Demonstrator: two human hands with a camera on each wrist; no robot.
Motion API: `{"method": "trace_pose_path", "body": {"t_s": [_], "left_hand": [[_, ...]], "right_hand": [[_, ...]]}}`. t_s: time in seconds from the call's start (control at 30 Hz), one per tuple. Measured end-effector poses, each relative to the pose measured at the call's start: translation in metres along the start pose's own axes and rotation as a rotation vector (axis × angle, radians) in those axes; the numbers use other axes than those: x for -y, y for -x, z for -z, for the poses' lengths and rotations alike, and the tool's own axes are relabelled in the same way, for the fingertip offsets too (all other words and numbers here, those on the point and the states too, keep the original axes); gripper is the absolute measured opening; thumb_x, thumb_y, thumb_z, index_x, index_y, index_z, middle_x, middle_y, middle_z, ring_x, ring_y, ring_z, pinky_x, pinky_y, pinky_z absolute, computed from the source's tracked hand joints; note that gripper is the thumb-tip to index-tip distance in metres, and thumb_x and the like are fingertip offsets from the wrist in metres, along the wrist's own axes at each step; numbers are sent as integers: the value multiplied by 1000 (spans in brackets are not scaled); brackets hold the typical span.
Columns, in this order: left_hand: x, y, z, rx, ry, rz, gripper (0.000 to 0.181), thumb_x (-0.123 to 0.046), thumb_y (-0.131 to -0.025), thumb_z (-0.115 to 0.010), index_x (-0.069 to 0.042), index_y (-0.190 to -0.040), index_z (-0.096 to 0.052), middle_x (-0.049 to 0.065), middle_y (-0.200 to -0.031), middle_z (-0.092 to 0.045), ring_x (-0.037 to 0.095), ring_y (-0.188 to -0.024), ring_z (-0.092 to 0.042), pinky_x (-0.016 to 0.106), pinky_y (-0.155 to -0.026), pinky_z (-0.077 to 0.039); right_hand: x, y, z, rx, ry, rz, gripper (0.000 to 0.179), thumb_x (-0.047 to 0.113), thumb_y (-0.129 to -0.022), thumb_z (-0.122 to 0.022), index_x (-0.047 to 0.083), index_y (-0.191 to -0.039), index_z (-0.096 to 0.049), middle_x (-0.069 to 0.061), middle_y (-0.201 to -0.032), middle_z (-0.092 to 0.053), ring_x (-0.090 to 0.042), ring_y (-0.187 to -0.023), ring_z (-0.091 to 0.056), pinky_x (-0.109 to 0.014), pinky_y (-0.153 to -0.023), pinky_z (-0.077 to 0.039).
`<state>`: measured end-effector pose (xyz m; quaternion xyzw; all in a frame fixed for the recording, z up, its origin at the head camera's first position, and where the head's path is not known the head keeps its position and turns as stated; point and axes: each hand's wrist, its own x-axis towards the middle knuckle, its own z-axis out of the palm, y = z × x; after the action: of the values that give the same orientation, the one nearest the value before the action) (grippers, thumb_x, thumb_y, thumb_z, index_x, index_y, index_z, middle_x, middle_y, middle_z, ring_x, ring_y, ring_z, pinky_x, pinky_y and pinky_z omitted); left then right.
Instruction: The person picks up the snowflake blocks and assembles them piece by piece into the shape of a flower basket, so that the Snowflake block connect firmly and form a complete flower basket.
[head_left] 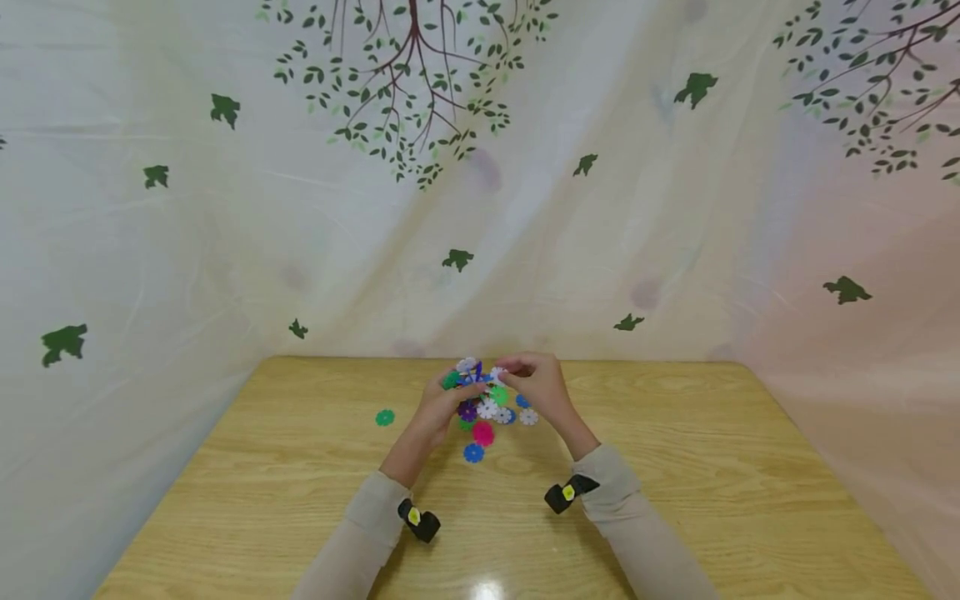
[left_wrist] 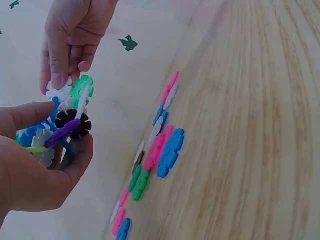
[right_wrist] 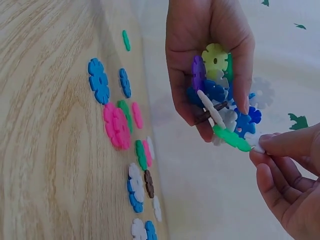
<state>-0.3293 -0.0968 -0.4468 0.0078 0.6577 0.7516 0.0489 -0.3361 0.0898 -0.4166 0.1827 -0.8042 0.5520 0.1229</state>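
My left hand [head_left: 438, 410] grips a cluster of interlocked plastic snowflake discs [right_wrist: 215, 91], held up over the far part of the table. Blue, white, purple, yellow, green and dark brown discs show in it, joined at various angles; the palm and fingers hide part. From the other side, my right hand [right_wrist: 292, 167] pinches a white snowflake disc [right_wrist: 255, 142] between thumb and index finger. That white disc meets a green disc [right_wrist: 231, 138] on the cluster's edge. In the left wrist view the white disc [left_wrist: 59, 91] overlaps the cluster's upper side, beside the green one [left_wrist: 82, 89].
Loose discs lie on the wooden table [head_left: 300, 500] beneath and in front of the hands, among them a pink disc [head_left: 483, 433] and a blue disc [head_left: 473, 452]. A single green disc [head_left: 385, 417] lies off to the left. A leaf-patterned curtain [head_left: 525, 275] hangs behind the table.
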Motion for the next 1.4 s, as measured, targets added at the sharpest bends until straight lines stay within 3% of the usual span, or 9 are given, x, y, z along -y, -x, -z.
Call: {"method": "trace_pose_path", "body": {"t_s": [0.17, 0.43, 0.63, 0.8, 1.07, 1.17, 1.33, 1.4], "left_hand": [[-3, 1, 4, -12, -38, -3, 46, -12, -89, -77, -5, -133, -64, 6, -107, -72, 13, -93, -67, 26, -83, -56], [-7, 2, 5, -18, -72, -10, 50, -15, -89, -78, -7, -136, -64, 6, -109, -73, 13, -95, -66, 27, -87, -54], [-8, 1, 3, 0, 6, 4, 47, -16, -92, -73, -3, -136, -61, 5, -109, -69, 15, -95, -66, 25, -83, -55], [-9, 1, 1, 18, 98, -6, 49, -17, -95, -69, -2, -140, -56, 3, -111, -67, 12, -97, -65, 23, -85, -55], [-8, 2, -1, -9, 180, -20, 46, -7, -94, -69, 3, -137, -55, 5, -114, -70, 11, -98, -68, 22, -83, -58], [-7, 2, -1, -18, 185, -32, 45, -6, -94, -69, 4, -136, -55, 4, -111, -70, 9, -94, -67, 22, -82, -58], [-8, 1, -1, -21, 169, -21, 45, -8, -94, -70, 3, -135, -56, 3, -109, -70, 10, -94, -68, 22, -81, -58], [-8, 0, -1, -16, 163, -20, 45, -8, -94, -69, 5, -135, -56, 5, -110, -71, 11, -94, -68, 22, -81, -59]], "right_hand": [[1, 1, -4, -15, -2, 0, 12, 2, -88, -78, 0, -99, -79, -18, -91, -77, -16, -74, -69, -20, -65, -55], [4, 2, -6, -26, 8, 48, 10, 1, -87, -78, 0, -97, -80, -18, -89, -77, -19, -74, -71, -19, -66, -55], [2, 2, -5, -80, -24, -42, 10, -2, -86, -78, -2, -96, -78, -21, -89, -75, -19, -71, -70, -19, -62, -56], [-1, 0, -7, -103, -122, -122, 11, -5, -85, -76, -7, -96, -76, -25, -87, -72, -13, -67, -68, -36, -62, -63], [3, 2, -7, 11, -207, -150, 14, 1, -90, -74, -10, -99, -73, -25, -90, -74, -17, -70, -71, -45, -68, -63], [10, 3, -4, 64, -194, -140, 16, 2, -92, -73, -11, -102, -72, -28, -94, -73, -29, -76, -72, -49, -72, -62], [9, -1, 5, 149, -158, -112, 18, 4, -94, -71, -11, -105, -71, -29, -97, -72, -40, -84, -71, -38, -70, -63], [3, -4, 11, 179, -130, -109, 19, 8, -95, -71, -8, -106, -73, -26, -97, -73, -35, -82, -72, -31, -69, -61]]}}
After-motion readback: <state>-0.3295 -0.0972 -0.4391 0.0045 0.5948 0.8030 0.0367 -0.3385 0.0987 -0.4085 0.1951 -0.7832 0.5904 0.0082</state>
